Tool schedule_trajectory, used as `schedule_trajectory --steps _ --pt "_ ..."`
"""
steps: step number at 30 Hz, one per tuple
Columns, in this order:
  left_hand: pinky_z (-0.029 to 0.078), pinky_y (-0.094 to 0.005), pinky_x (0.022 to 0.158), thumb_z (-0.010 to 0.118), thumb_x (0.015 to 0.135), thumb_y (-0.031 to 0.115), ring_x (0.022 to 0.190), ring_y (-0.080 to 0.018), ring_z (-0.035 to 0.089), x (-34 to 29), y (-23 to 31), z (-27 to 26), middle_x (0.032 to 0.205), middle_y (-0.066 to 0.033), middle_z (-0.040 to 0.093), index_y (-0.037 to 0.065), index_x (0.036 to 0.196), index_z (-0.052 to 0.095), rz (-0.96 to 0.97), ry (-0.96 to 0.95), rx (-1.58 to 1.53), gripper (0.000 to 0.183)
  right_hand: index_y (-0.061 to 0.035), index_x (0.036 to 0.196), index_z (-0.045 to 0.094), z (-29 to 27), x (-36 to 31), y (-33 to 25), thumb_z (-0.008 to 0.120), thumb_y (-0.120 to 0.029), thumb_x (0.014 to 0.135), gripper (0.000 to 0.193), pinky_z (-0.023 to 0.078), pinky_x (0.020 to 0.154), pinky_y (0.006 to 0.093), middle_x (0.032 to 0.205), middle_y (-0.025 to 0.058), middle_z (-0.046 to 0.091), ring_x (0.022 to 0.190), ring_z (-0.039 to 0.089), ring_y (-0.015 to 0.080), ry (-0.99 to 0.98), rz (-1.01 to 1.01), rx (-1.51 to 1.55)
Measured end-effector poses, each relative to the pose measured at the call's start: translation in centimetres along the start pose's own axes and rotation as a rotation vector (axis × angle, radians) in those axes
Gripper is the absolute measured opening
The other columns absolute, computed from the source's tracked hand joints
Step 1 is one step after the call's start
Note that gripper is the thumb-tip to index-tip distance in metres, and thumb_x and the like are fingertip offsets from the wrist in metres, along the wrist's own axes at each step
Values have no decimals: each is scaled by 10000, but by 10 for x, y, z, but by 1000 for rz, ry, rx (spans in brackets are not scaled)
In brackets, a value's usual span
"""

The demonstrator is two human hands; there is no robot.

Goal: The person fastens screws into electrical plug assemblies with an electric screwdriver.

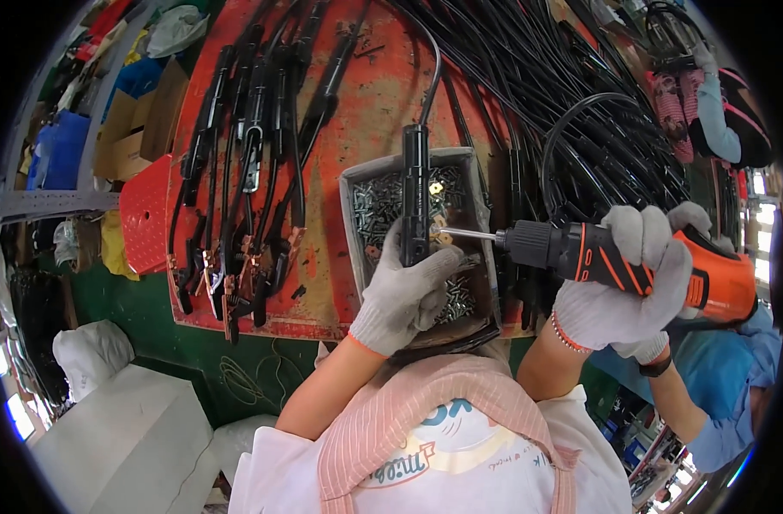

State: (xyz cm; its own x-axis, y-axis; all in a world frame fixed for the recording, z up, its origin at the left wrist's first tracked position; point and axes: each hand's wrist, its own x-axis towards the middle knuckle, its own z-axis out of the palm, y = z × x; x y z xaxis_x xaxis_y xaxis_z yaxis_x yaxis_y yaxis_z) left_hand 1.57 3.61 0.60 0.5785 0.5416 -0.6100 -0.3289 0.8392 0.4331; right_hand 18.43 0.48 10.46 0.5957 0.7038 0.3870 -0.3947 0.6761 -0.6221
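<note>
My left hand (404, 295), in a white knit glove, is closed round the lower end of a black cylindrical cable handle (415, 167), held upright over the tray. A black cable runs up from the handle's top. My gloved right hand (636, 287) is wrapped round an orange and black power drill (571, 253). The drill lies level, and its long thin bit (473, 234) points left, its tip close to the handle's lower side; I cannot tell whether they touch. Below both, a grey tray (491, 287) holds many small screws (376, 210) and some brass-coloured pieces (436, 188).
Black cables with copper-jawed clamps (237, 274) lie on the left of the red worktable (357, 103). A thick bundle of black cables (528, 77) spreads at the right. A co-worker in blue (721, 428) is close at my right, another person (717, 120) farther off. Cardboard box (139, 128) left.
</note>
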Motion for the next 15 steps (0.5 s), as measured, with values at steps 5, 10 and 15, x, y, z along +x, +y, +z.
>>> schedule_trajectory --steps 5,10,15 --pt "303 -199 318 678 871 49 406 -44 400 -5 1 0 730 -7 523 109 1265 379 -9 -84 -124 498 -123 1301 349 0 -12 6 542 -81 928 422 360 609 230 716 -23 359 636 365 98 18 13 64" --pt "302 -194 322 668 879 40 411 -35 389 -3 -2 -7 726 7 505 113 1227 411 -12 -96 -137 439 -104 1278 366 -5 -18 14 555 -96 926 400 352 609 234 732 -10 373 658 367 110 39 15 -24" --pt "300 -191 324 671 876 34 420 -31 387 -5 -2 -8 733 11 507 114 1226 427 -9 -120 -138 434 -59 1343 334 -5 -23 20 566 -75 924 479 346 618 249 707 -1 368 637 357 109 102 52 -32"
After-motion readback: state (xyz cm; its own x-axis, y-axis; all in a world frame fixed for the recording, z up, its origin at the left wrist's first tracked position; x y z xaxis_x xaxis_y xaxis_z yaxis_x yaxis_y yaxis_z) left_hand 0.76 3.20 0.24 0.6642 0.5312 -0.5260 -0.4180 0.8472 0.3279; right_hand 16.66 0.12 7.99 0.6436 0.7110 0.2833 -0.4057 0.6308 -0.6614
